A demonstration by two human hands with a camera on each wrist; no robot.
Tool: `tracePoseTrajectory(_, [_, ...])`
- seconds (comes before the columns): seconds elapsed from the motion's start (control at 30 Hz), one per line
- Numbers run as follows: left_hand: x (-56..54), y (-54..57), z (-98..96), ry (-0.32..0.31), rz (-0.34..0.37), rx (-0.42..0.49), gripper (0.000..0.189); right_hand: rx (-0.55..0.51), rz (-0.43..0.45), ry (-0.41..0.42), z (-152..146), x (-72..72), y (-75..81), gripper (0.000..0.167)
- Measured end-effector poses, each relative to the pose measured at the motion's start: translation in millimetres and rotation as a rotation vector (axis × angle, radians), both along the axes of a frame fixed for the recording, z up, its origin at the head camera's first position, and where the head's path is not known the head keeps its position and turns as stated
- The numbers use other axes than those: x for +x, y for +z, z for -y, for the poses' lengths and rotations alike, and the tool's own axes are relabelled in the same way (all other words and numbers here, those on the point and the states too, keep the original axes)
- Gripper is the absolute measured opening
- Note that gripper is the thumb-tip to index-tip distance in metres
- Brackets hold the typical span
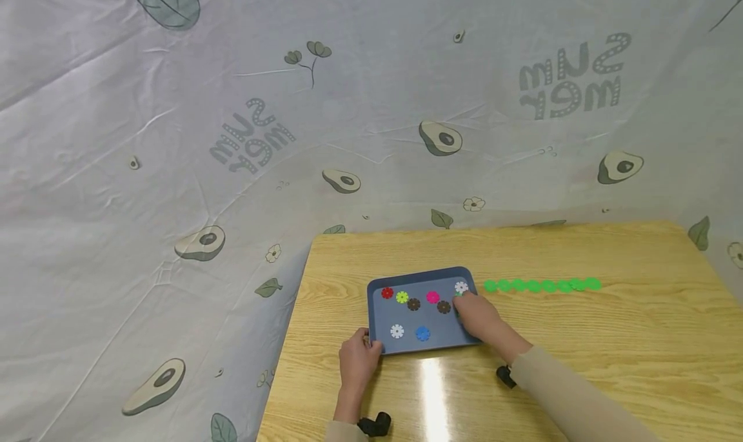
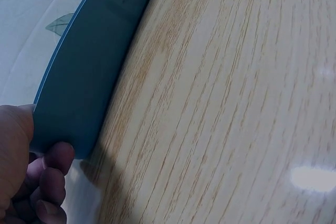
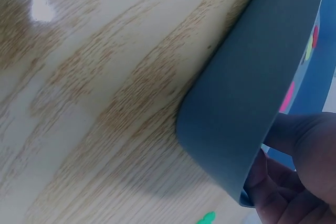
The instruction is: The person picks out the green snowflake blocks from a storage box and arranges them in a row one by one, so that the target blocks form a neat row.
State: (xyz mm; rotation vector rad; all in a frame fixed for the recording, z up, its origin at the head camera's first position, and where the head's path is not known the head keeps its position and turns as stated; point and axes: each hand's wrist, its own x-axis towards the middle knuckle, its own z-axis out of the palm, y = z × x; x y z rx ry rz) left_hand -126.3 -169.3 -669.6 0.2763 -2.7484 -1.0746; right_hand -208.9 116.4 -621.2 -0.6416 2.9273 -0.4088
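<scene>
A blue-grey tray (image 1: pixel 415 346) lies on the wooden table with several flower-shaped plastic discs in it. My left hand (image 1: pixel 358 364) grips the tray at its near left corner; in the left wrist view the thumb is at the rim and the curled fingers (image 2: pixel 55 182) are at the outer wall. Inside the tray's right side, my right hand (image 1: pixel 478 316) has its fingertips together at a green disc (image 1: pixel 458 294), mostly hidden by the hand. Close by lie a white disc (image 1: pixel 461 287), a brown disc (image 1: pixel 444 307) and a pink disc (image 1: pixel 433 297).
Right of the tray, a row of green discs (image 1: pixel 534 286) runs across the table (image 1: pixel 609 339). Toward the tray's left are red (image 1: pixel 387 293), yellow-green (image 1: pixel 402 297) and blue discs (image 1: pixel 422 333). A printed cloth (image 1: pixel 383 106) hangs behind the table.
</scene>
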Motion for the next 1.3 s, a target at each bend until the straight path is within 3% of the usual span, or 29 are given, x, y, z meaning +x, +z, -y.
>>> tracePoseTrajectory(0.3, [0.1,1.7,-1.0,0.001,0.003,0.009,0.026,0.066,-0.026,0.025,-3.1,-3.0,-2.2,0.015])
tracePoseTrajectory(0.73, [-0.4,-0.6,-1.4,0.012,0.027,0.021,0.027,0.055,0.05,0.019,-5.6,-4.7,-1.0,0.009])
tracePoseTrajectory(1.07, [1.9,0.2,-1.5,0.011,0.017,0.016,0.027,-0.27,0.156,0.024,-23.0,-10.3,12.2,0.006])
tracePoseTrajectory(1.2, [1.8,0.1,-1.7,0.007,0.019,0.019,0.028,-0.396,0.186,-0.032,-42.4,-15.5,21.6,0.014])
tracePoseTrajectory(1.3, [2.0,-0.4,-2.1,0.008,0.018,0.016,0.028,-0.455,0.162,-0.084,-61.9,-19.5,26.9,0.016])
